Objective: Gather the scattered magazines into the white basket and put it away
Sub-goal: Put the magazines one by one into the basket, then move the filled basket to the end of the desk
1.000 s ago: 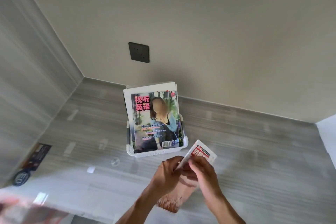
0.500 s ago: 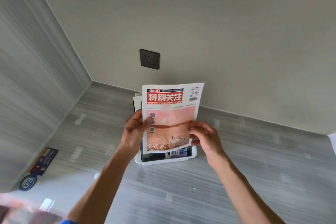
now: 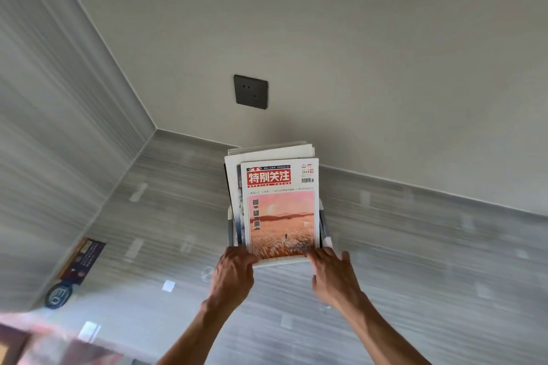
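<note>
A white basket (image 3: pixel 229 214) stands on the grey floor against the wall, packed with several upright magazines (image 3: pixel 268 152). The frontmost one is a magazine with a red title block and a pink field picture (image 3: pixel 280 210), and it stands in the basket. My left hand (image 3: pixel 234 272) curls its fingers round this magazine's lower left corner at the basket's front. My right hand (image 3: pixel 332 274) rests spread fingertips on the lower right corner. The basket's front wall is mostly hidden behind my hands.
A dark booklet (image 3: pixel 84 258) and a round dark object (image 3: pixel 58 295) lie on the floor by the left wall. A small white scrap (image 3: pixel 168 286) lies left of my hands. A dark wall socket (image 3: pixel 250 92) sits above the basket. Something blurred and reddish (image 3: pixel 44 347) fills the bottom left corner.
The red-titled magazine, held up in both hands in front of the basket, has gone down into it as the frontmost one. Both hands have slid to its lower corners.
</note>
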